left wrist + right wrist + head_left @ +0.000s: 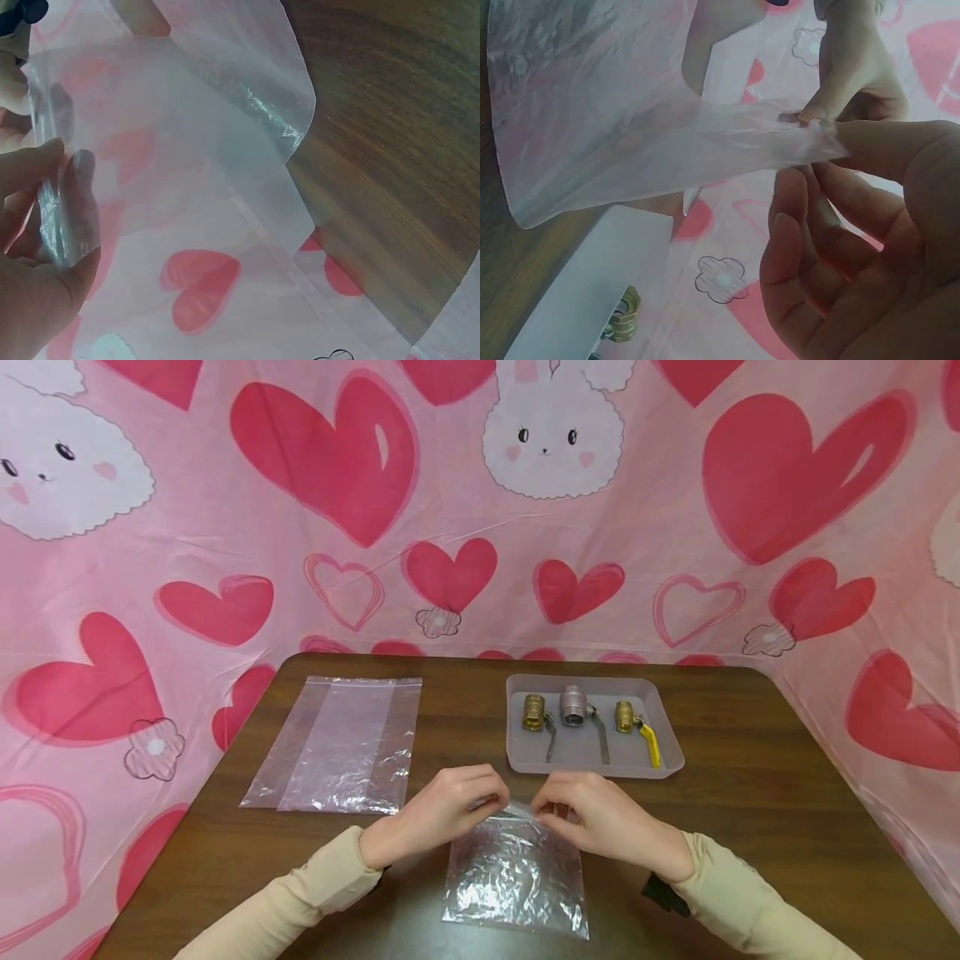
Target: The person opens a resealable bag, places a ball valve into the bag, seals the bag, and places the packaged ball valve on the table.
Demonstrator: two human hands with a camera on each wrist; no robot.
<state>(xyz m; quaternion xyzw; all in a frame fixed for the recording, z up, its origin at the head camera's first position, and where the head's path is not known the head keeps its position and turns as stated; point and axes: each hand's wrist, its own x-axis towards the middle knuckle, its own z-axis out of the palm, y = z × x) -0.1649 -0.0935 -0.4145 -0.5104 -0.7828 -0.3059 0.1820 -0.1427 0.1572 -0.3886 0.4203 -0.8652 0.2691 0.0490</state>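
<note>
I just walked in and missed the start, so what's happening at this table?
A person's left hand and right hand are pinching the far edge of a clear plastic bag, which looks flat, with no valve visible inside. Beyond it, three valves lie in a shallow tray. Two more clear bags lie overlapping on the wooden table, off to the left.

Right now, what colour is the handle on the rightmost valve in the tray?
The handle is yellow; the head view shows it best.
</note>
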